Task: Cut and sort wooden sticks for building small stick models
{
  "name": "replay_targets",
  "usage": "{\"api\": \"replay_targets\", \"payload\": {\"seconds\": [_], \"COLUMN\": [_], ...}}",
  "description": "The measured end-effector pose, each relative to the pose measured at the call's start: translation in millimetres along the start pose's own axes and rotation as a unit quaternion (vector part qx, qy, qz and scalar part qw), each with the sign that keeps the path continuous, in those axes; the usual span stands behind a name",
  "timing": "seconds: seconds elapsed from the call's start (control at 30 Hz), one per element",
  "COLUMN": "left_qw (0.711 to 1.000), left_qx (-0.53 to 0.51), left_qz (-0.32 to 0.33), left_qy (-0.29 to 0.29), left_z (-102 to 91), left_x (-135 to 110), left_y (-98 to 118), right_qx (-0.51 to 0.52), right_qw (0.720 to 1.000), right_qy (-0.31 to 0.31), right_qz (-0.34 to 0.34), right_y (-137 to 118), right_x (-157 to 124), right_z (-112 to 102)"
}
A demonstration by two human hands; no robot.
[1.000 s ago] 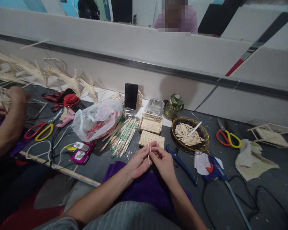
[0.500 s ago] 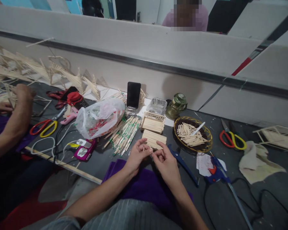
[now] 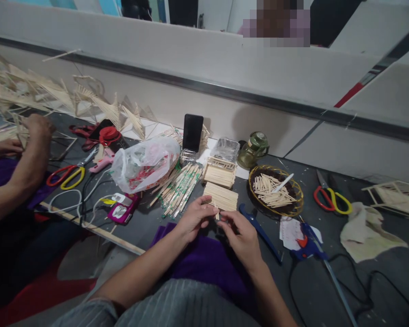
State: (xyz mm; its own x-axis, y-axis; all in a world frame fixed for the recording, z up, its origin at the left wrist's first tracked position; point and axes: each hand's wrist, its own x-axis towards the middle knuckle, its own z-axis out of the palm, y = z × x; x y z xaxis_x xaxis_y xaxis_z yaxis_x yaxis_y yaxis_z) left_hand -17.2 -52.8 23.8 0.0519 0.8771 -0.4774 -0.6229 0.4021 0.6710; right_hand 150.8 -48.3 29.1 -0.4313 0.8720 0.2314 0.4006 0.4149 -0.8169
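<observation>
Between my hands, a short wooden stick [image 3: 217,213] stands roughly upright. My left hand [image 3: 195,220] pinches it between thumb and fingers. My right hand [image 3: 241,232] is curled close beside it, the fingertips drawn together near the stick; what they hold is too small to make out. Just beyond both hands lies a flat panel of sticks [image 3: 221,195] set side by side. Behind that sits a small stick-built piece with a railing [image 3: 220,175]. A round woven basket [image 3: 300,200] of short sticks and a white stick-like tool stands to the right.
Blue-handled pliers [image 3: 261,234] and a blue glue gun [image 3: 308,243] with a cable lie right of my hands. Farther right are scissors [image 3: 332,200] and a cloth [image 3: 364,236]. Wrapped chopsticks [image 3: 180,190] and a plastic bag [image 3: 146,163] lie left. A co-worker's arm [image 3: 30,159] is far left.
The short stick now shows more upright between my hands. My right hand's fingers have shifted slightly away from my left hand. The whole view has moved a little.
</observation>
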Motion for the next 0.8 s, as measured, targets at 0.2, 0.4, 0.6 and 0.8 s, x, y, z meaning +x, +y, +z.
{"api": "replay_targets", "payload": {"seconds": [0.2,0.4,0.6,0.8], "left_qw": [0.999,0.998,0.994,0.982], "left_qx": [0.034,0.059,0.071,0.103], "left_qz": [0.012,0.027,0.075,0.149], "left_qy": [-0.016,-0.027,-0.030,-0.046], "left_z": [0.5,2.6,7.9,10.8], "left_x": [-3.1,-7.6,-10.7,-20.0], "left_y": [-1.2,3.5,4.6,5.1], "right_qx": [-0.012,-0.030,-0.045,-0.001], "right_qw": [1.000,0.998,0.995,0.999], "right_qy": [-0.001,0.010,0.035,0.029], "right_qz": [-0.021,-0.051,-0.079,-0.032], "right_y": [-3.7,-1.6,-2.0,-0.9], "right_x": [0.6,-1.7,-4.8,-13.8], "right_z": [1.2,1.6,2.5,-1.5]}}
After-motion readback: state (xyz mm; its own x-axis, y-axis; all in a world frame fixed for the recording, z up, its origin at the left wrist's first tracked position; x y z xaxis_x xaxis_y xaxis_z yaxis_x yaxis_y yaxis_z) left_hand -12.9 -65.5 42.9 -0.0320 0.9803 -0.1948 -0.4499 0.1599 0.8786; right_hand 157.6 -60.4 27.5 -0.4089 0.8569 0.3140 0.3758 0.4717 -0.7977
